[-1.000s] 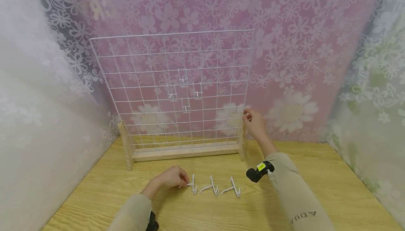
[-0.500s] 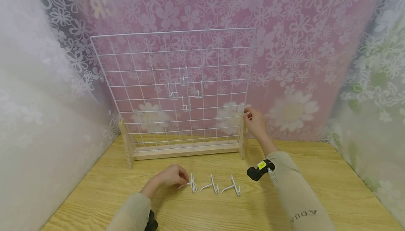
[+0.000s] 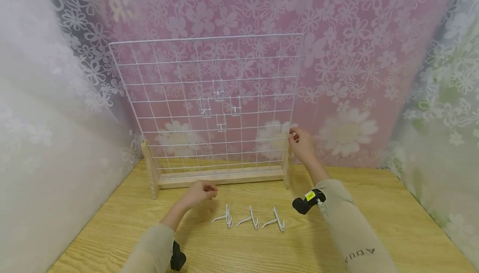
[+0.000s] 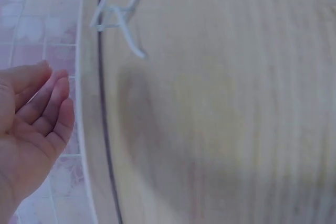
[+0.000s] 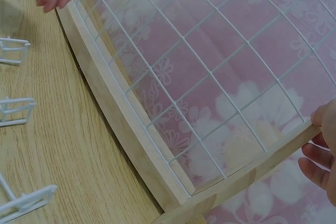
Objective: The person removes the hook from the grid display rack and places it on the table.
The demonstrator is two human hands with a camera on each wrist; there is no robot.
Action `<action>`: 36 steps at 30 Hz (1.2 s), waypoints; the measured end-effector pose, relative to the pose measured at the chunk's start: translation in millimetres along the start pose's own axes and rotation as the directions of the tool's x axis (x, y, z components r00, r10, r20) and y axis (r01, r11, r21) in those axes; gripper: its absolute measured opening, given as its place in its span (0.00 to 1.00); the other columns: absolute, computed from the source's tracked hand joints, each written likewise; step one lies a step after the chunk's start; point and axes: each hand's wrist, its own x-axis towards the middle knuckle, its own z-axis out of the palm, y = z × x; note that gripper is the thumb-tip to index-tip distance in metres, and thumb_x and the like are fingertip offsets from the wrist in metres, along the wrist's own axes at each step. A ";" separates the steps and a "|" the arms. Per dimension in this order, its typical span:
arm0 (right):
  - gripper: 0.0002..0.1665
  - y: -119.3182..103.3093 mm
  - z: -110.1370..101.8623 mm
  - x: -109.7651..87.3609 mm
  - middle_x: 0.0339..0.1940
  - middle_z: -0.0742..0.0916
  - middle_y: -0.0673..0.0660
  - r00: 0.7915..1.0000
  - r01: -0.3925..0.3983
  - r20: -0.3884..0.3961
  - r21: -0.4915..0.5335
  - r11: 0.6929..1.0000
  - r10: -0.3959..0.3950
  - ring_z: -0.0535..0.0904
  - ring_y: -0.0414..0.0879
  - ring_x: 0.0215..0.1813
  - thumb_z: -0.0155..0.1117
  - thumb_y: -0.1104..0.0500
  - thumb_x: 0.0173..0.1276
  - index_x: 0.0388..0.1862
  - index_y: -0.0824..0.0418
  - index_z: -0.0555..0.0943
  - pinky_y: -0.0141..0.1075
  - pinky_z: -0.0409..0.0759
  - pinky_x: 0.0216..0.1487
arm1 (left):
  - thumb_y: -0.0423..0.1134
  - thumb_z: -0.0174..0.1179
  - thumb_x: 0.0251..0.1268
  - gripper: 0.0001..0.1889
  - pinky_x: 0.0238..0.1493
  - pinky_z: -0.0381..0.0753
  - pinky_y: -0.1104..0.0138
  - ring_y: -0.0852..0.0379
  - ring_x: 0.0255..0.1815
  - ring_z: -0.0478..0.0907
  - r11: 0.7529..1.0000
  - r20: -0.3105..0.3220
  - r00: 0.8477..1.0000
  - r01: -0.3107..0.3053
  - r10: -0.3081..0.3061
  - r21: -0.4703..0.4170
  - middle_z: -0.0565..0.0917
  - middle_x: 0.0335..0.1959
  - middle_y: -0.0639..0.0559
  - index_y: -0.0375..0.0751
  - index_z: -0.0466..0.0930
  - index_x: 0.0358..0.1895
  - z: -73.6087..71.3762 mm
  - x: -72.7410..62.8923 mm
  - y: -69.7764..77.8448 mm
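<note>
Three loose white hooks lay in a row on the table, the leftmost hook (image 3: 227, 218) near the left hand (image 3: 200, 193), a little to its right and closer to the person. The middle hook (image 3: 251, 218) and the rightmost hook (image 3: 277, 219) lay farther off, each apart from its neighbour. The left hand had nothing in its grasp. The right hand (image 3: 302, 144) gripped the upper end of the right wooden post (image 5: 247, 174), beside the edge of the wire grid (image 5: 211, 72), with its thumb on one side and fingers on the other.

The left hand hovered above the table just in front of the bottom bar (image 3: 224, 180), palm inward, fingers loosely bent and thumb close to the fingertips. The right arm reached forward, its hand well above the tabletop.

The grid stood upright between two wooden posts, the left post (image 3: 150, 173) being the other. Four more hooks hung near its middle in a diamond: a top hook (image 3: 219, 98), a left-hand hook (image 3: 206, 115), a right-hand hook (image 3: 235, 114) and a bottom hook (image 3: 222, 129). That made seven hooks in all. Two pale sleeves (image 3: 359, 227) and two black wrist devices (image 3: 306, 203) showed over the wood-grain table (image 3: 254, 252); behind hung a pink flowered backdrop (image 3: 348, 69).
</note>
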 end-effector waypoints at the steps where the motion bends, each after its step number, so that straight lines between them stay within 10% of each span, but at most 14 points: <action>1: 0.15 0.1 0.0 -0.1 0.36 0.78 0.65 1.000 0.001 -0.003 0.000 1.000 -0.001 0.76 0.59 0.40 0.52 0.63 0.69 0.51 0.69 0.75 0.49 0.73 0.38 | 0.32 0.57 0.62 0.10 0.37 0.78 0.53 0.45 0.32 0.78 1.000 -0.026 1.000 0.001 -0.001 -0.018 0.81 0.30 0.42 0.27 0.78 0.43 -1.6 1.4 1.6; 16: 0.15 0.2 0.4 -0.1 0.35 0.78 0.65 1.000 -0.002 -0.017 0.002 1.000 0.002 0.76 0.58 0.39 0.54 0.63 0.68 0.51 0.69 0.75 0.48 0.73 0.37 | 0.37 0.58 0.64 0.11 0.41 0.78 0.62 0.48 0.39 0.78 0.992 -0.198 0.976 0.074 -0.094 -0.106 0.82 0.36 0.47 0.35 0.79 0.45 -21.2 16.0 30.3; 36: 0.14 0.5 5.2 -0.3 0.36 0.78 0.66 0.998 -0.019 -0.053 0.015 1.000 0.020 0.76 0.59 0.39 0.54 0.64 0.68 0.50 0.69 0.75 0.49 0.74 0.39 | 0.35 0.56 0.65 0.12 0.42 0.76 0.64 0.46 0.40 0.77 0.975 -0.315 0.947 -0.013 -0.058 -0.221 0.82 0.37 0.39 0.29 0.77 0.46 -50.7 31.7 64.5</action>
